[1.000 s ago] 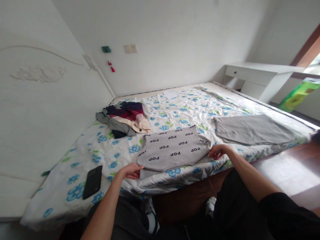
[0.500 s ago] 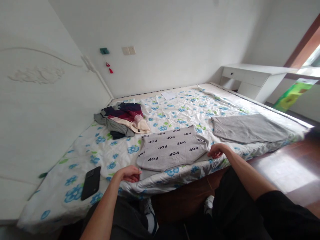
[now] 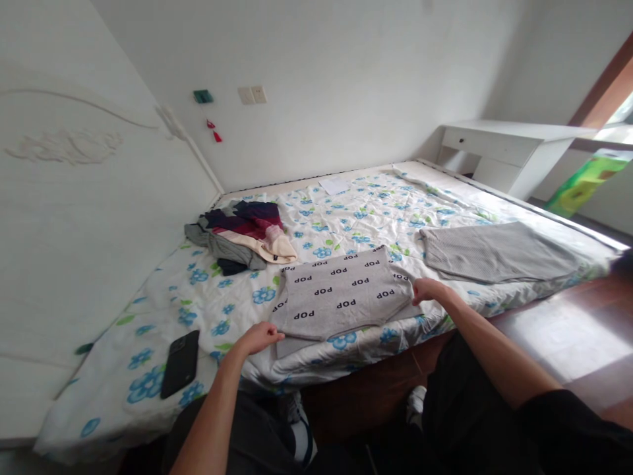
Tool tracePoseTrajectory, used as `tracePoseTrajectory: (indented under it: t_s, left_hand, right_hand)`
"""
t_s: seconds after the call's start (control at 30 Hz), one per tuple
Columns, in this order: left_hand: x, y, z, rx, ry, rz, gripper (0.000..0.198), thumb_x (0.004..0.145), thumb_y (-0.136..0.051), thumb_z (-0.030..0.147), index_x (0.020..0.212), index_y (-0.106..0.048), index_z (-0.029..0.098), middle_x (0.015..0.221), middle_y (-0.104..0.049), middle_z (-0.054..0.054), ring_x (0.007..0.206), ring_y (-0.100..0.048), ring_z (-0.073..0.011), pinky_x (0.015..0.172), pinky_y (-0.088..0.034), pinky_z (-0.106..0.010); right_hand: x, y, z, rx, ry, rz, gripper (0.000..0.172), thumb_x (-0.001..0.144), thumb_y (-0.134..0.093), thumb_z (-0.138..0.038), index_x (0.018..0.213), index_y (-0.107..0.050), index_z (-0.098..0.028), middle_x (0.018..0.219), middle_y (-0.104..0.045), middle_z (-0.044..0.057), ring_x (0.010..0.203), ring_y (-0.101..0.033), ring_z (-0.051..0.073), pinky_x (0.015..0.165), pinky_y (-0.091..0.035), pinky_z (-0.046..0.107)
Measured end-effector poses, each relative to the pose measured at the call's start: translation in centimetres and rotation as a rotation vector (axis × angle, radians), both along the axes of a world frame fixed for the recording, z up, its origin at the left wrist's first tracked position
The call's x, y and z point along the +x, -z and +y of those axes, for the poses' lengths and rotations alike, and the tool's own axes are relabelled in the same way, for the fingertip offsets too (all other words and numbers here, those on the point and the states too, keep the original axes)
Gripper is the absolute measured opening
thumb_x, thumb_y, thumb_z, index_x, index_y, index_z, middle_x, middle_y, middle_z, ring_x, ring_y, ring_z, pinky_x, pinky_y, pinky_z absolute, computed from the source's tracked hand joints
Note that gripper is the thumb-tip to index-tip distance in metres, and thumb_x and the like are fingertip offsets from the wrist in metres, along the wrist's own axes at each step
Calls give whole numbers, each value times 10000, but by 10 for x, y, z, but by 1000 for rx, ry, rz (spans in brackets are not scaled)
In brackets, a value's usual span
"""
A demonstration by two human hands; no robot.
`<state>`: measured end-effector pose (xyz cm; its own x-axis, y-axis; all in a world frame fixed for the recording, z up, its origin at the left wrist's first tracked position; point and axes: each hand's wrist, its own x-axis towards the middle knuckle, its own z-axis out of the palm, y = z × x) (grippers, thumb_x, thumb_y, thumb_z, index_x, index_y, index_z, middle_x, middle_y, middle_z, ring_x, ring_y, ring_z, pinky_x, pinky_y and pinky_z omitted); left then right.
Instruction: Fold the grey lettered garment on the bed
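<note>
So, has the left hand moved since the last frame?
Yes, slightly: judged against the black phone, the left hand has shifted forward, toward the grey POP-print garment.

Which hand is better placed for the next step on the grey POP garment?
Probably the left hand: it sits beside the lower layer of the grey POP garment; the right hand is at its side edge.
</note>
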<state>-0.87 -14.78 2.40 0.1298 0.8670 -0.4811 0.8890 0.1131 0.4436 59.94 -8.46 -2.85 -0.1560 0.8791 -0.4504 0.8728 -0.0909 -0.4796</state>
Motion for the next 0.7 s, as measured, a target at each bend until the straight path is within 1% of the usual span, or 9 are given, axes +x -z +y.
tracePoseTrajectory:
  t_s: [0.07,0.13,0.23,0.27,0.33,0.43,0.5,0.63,0.7]
  left_hand:
    - [20,3,-7,165,65,-41,323,821,-765,567,778,-712,251,726,-678,-20,810,-699,-273,794,-540,-322]
    - [42,10,-14,248,143,-59,236,864,-737,407,1024,-799,245,908,-756,-35,921,-729,-272,898,-543,-321]
    - [66,20,-18,287,278,-47,433,824,-713,182,1238,-818,257,1229,-786,-82,1157,-745,-284,1052,-522,-331]
    - [71,23,-17,288,311,-36,462,815,-700,143,1246,-821,257,1279,-776,-93,1198,-740,-287,1072,-515,-335]
    - [75,26,-14,285,344,-2,426,827,-666,106,1193,-832,250,1245,-774,-96,1173,-744,-284,1058,-517,-337]
    - [75,26,-8,291,329,31,317,876,-620,104,1056,-833,256,1120,-782,-73,1072,-749,-266,991,-520,-321]
    - [74,25,-6,301,299,30,271,895,-618,125,1003,-825,263,1115,-793,-63,1051,-747,-262,968,-519,-315]
    - [70,30,-6,248,296,34,228,846,-644,134,936,-818,250,1095,-815,-74,1054,-753,-277,957,-519,-324]
    - [68,33,-6,195,297,18,229,812,-667,152,944,-832,242,1096,-829,-87,1069,-759,-292,955,-525,-336]
  right_hand:
    - [-15,-1,-4,109,-148,1,230,693,-941,-108,835,-804,-227,778,-733,20,864,-728,246,887,-578,328]
    - [-32,-2,-10,151,-275,-31,248,758,-849,-59,936,-843,-232,876,-778,22,876,-718,220,886,-541,293]
    - [-56,-4,-16,162,-375,-89,351,783,-828,-55,1071,-873,-251,926,-804,19,881,-714,215,859,-512,271]
    - [-61,-4,-17,159,-391,-109,355,786,-848,-80,1094,-878,-254,926,-808,23,883,-716,219,848,-510,266]
    - [-69,-5,-18,155,-410,-134,331,793,-876,-126,1095,-889,-260,916,-814,29,894,-728,230,830,-513,260]
    - [-71,-7,-17,165,-404,-154,261,801,-874,-140,1028,-898,-267,908,-826,36,906,-751,243,826,-530,262]
    - [-68,-7,-15,163,-390,-162,240,794,-885,-147,998,-901,-272,914,-834,38,904,-763,247,833,-544,269]
    - [-59,-5,-9,170,-359,-166,210,775,-904,-156,950,-901,-272,910,-835,34,906,-772,248,860,-562,285]
    - [-57,-1,-7,128,-366,-136,184,756,-905,-141,903,-893,-252,870,-824,32,869,-764,242,849,-567,290]
